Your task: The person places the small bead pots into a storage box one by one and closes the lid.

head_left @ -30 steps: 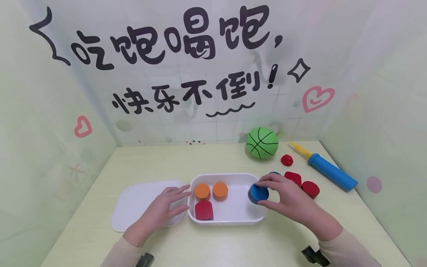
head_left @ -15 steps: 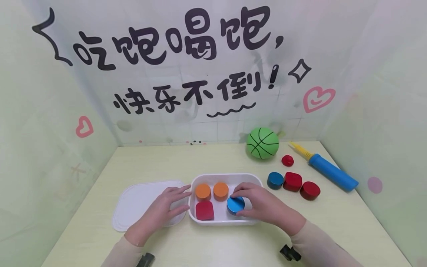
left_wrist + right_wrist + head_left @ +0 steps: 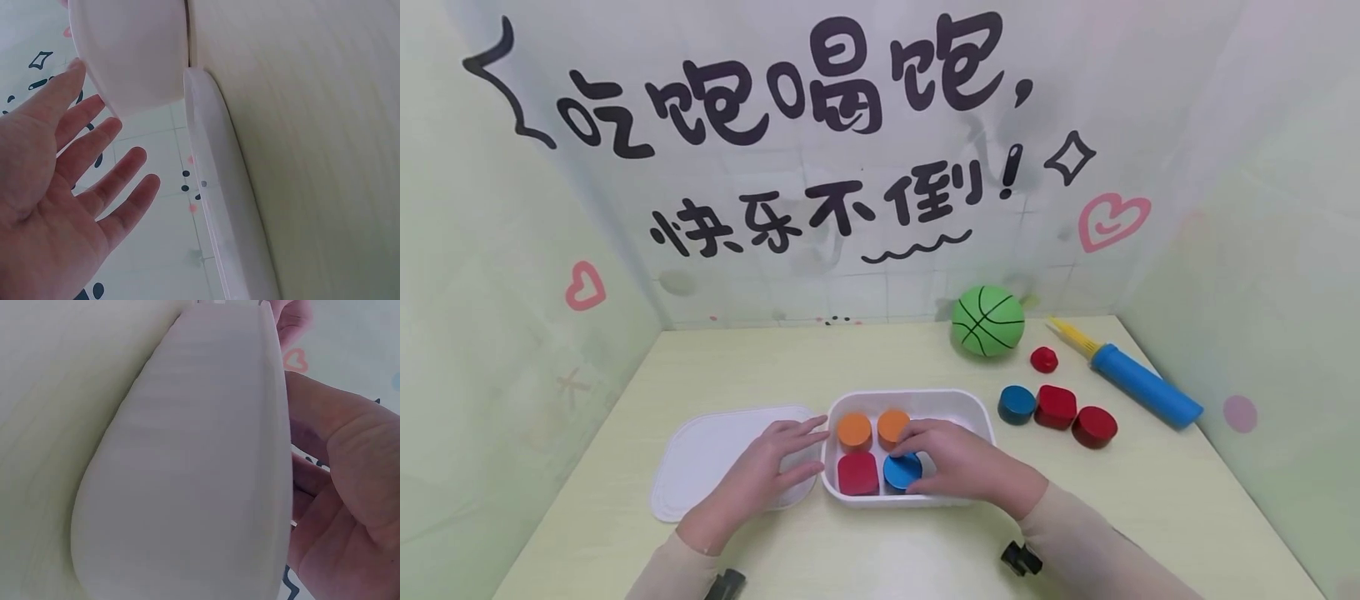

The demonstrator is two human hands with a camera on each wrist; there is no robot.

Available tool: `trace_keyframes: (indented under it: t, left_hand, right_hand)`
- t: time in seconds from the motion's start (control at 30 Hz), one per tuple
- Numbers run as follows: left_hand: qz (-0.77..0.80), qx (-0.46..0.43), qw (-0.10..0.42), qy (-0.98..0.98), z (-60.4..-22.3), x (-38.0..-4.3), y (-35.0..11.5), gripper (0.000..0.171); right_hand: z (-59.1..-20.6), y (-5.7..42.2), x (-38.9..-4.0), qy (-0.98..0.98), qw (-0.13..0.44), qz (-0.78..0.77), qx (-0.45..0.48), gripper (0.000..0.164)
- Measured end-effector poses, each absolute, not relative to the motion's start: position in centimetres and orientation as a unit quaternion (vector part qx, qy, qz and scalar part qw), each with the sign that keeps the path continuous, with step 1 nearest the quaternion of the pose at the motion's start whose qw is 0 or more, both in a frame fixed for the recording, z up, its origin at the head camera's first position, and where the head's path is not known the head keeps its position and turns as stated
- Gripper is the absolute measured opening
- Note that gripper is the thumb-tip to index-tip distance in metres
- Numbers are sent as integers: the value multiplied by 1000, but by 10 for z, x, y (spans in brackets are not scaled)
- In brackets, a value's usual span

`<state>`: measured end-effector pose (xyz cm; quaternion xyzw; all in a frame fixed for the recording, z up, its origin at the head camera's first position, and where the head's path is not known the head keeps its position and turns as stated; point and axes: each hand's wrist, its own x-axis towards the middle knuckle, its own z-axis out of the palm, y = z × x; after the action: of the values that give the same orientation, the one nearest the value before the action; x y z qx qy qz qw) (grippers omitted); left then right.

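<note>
My right hand (image 3: pixel 973 467) pinches a round blue block (image 3: pixel 902 472) between thumb and fingers, low inside a white oblong box (image 3: pixel 955 403). That block sits beside a red rounded-square block (image 3: pixel 857 473) and in front of two orange round blocks (image 3: pixel 854 432), one of them partly covered by the hand. In the right wrist view the box wall (image 3: pixel 187 456) hides the block and the fingertips. My left hand (image 3: pixel 775 462) is at the box's left end with fingers spread, its fingertips at the rim in the left wrist view, above the white lid (image 3: pixel 700 454).
Right of the box lie another blue round block (image 3: pixel 1017 405), a red rounded-square block (image 3: pixel 1056 407) and a red round block (image 3: pixel 1094 427). Behind them are a small red object (image 3: pixel 1043 360), a green ball (image 3: pixel 988 321) and a blue pump (image 3: pixel 1146 385) with a yellow tip.
My right hand has carried the blue block leftward from the box's right end and down beside the red block. The left hand has stayed at the box's left end.
</note>
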<state>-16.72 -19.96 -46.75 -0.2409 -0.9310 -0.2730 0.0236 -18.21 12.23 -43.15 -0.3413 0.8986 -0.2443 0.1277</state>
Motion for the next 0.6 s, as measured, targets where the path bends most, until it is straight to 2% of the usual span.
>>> trace_keyframes:
  t: [0.6]
  left_hand:
    - [-271, -236, 14, -933, -468, -168, -199, 51]
  right_hand:
    - [-444, 114, -192, 893, 136, -226, -364, 39]
